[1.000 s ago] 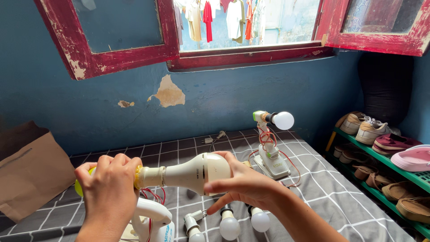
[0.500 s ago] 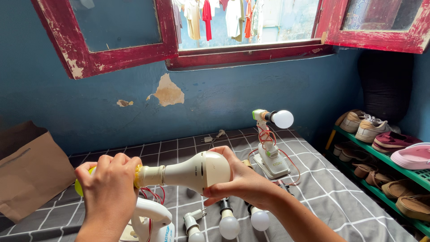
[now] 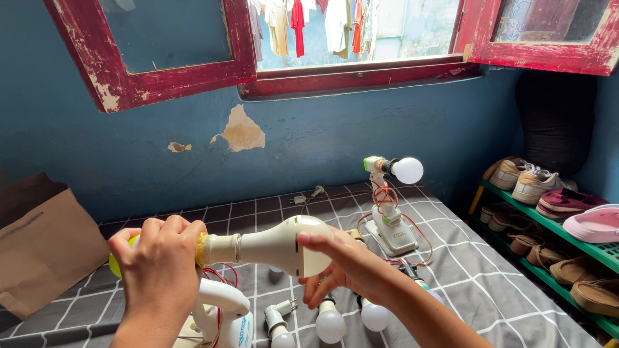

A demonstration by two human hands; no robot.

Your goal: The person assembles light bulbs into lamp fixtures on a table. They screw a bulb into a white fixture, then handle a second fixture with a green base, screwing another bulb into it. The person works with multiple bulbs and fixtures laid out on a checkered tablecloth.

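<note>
While my left hand (image 3: 158, 264) clamps the yellow socket (image 3: 119, 261) and my right hand (image 3: 345, 261) grips the large white bulb (image 3: 277, 248) seated in it, I judge a twisting step underway, needing another regrip.

White bulb (image 3: 277, 245), cream at its neck, on a yellow-green holder (image 3: 122, 258). Grey bedsheet (image 3: 490, 283) checked with thin white lines. Red wires (image 3: 385, 196) coil round a white stand (image 3: 390, 235). Blue wall (image 3: 322, 142), tan patch of peeled paint; chipped dark-red window frame (image 3: 161, 80). Green shoe rack (image 3: 567, 241). Brown paper bag (image 3: 45, 248).
</note>
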